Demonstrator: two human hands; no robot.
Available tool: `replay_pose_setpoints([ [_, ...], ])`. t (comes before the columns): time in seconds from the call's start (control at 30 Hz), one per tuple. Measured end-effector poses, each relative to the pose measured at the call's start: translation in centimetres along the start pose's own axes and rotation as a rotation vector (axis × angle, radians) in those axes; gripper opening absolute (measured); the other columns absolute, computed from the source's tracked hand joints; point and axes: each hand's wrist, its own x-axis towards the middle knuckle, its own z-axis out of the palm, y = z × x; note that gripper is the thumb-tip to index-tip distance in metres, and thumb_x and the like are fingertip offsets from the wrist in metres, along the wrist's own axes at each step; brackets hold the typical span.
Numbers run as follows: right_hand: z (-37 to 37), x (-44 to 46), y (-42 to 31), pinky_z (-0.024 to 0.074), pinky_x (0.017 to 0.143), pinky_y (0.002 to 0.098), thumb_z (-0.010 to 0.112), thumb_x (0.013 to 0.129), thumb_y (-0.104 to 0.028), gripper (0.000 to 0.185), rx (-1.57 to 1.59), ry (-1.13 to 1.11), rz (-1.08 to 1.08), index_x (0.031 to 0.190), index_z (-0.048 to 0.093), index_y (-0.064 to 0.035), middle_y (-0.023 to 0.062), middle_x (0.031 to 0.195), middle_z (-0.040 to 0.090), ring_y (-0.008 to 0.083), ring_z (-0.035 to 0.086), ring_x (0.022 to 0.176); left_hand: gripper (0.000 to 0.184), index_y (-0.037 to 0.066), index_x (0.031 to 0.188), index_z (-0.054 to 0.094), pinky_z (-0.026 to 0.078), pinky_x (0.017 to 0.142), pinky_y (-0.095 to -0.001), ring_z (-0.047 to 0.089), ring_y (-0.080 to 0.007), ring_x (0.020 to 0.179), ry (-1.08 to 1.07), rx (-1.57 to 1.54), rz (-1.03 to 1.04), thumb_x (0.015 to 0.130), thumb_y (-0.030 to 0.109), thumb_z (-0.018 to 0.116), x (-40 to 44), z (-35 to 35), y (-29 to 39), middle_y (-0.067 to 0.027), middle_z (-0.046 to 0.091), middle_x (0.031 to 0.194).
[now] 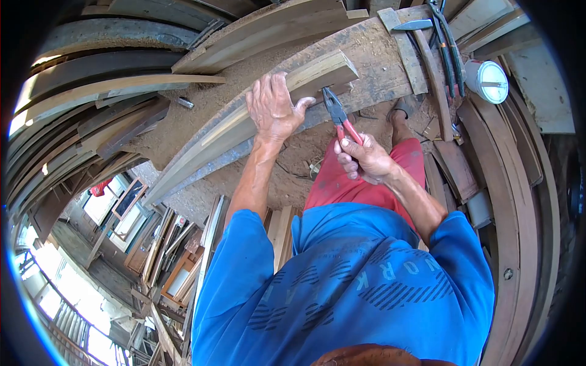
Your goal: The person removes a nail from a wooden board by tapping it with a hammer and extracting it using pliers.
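A long wooden beam [311,74] lies along the workbench [378,58], its cut end towards the upper right. My left hand [274,107] rests on the beam with its fingers spread over the top and the thumb out to the side. Red-handled pliers [347,125] are gripped in my right hand [366,160], fingers wrapped round the handles. The jaws of the pliers point up at the side of the beam near its end. Whether they hold anything there is too small to tell.
A hammer [421,58], long-handled cutters [450,55] and a white bucket [491,82] are at the upper right. Stacked planks [79,82] fill the left, and more long boards [510,201] stand along the right. Window frames [125,210] lean at the lower left.
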Motion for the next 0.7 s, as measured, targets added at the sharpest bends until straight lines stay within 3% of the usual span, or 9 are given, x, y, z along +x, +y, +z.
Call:
replay_pose_setpoints([
  [0.07,-0.1,0.0,-0.4,0.0432,0.048,0.0272,0.061,0.112,-0.035,0.03,-0.062,0.017,-0.009,0.104,0.062,-0.0055,-0.0027,0.073,0.052,0.0081,0.047,0.056,0.077,0.007,0.124,0.061,0.044,0.096,-0.0509,0.06,-0.0356,0.111,0.01,0.0,-0.001,0.066,0.043,0.096,0.0,0.0,0.1,-0.0143,0.064,0.117],
  [0.17,0.2,-0.5,-1.5,0.0433,0.049,0.0274,0.061,0.112,-0.034,0.03,-0.547,0.2,-0.074,0.105,0.062,-0.0053,-0.0029,0.073,0.052,0.0083,0.047,0.055,0.077,0.007,0.124,0.061,0.043,0.096,-0.051,0.06,-0.0353,0.111,0.012,0.009,-0.009,0.067,0.044,0.096,-0.3,-0.2,0.4,-0.0142,0.064,0.117],
  [0.27,0.2,-0.3,-0.4,0.0432,0.049,0.0283,0.059,0.113,-0.033,0.029,-0.098,0.039,-0.024,0.102,0.061,-0.0055,-0.0024,0.072,0.053,0.0087,0.05,0.057,0.081,0.006,0.124,0.06,0.045,0.089,-0.0496,0.061,-0.0348,0.106,0.053,0.035,0.026,0.063,0.043,0.098,-0.3,-0.1,0.2,-0.0135,0.064,0.112],
  [0.37,0.3,-0.1,-0.3,0.0436,0.05,0.0287,0.058,0.113,-0.033,0.03,-0.039,0.024,-0.01,0.1,0.061,-0.0058,-0.002,0.072,0.053,0.009,0.052,0.058,0.084,0.005,0.124,0.06,0.046,0.085,-0.0485,0.061,-0.0347,0.103,0.081,0.042,0.053,0.061,0.043,0.099,-0.1,-0.1,0.2,-0.0132,0.063,0.109],
  [0.47,-0.4,-0.3,-1.6,0.0434,0.05,0.0281,0.059,0.112,-0.035,0.031,-0.763,0.202,-0.146,0.101,0.061,-0.0062,-0.0024,0.073,0.053,0.0088,0.051,0.058,0.08,0.006,0.125,0.06,0.044,0.092,-0.0505,0.06,-0.0352,0.109,0.03,0.02,0.019,0.065,0.044,0.097,-0.3,-0.2,0.3,-0.014,0.064,0.115],
  [0.5,-0.1,-0.7,-2.0,0.0437,0.051,0.027,0.06,0.112,-0.037,0.032,-0.714,0.2,-0.111,0.102,0.062,-0.0063,-0.0027,0.074,0.054,0.0082,0.05,0.058,0.078,0.007,0.125,0.06,0.043,0.096,-0.0516,0.059,-0.0354,0.112,0.012,0.01,0.0,0.067,0.045,0.095,-0.1,-0.2,0.2,-0.0143,0.064,0.118],
  [0.6,-0.4,-2.1,0.3,0.0437,0.052,0.027,0.058,0.113,-0.037,0.033,-0.119,-0.019,-0.012,0.1,0.062,-0.0063,-0.0021,0.075,0.056,0.0077,0.052,0.06,0.077,0.006,0.123,0.06,0.044,0.094,-0.0511,0.06,-0.0354,0.11,0.028,0.023,-0.004,0.066,0.044,0.096,0.2,-0.2,0.2,-0.0136,0.064,0.116],
  [0.7,-1.4,-3.4,1.6,0.0434,0.052,0.0271,0.059,0.112,-0.038,0.033,-0.318,0.079,-0.067,0.104,0.063,-0.0062,-0.002,0.077,0.055,0.0077,0.053,0.061,0.086,0.004,0.126,0.059,0.049,0.088,-0.0503,0.063,-0.0376,0.106,0.062,0.008,0.075,0.062,0.045,0.098,0.7,0.0,-0.6,-0.0156,0.066,0.113],
])
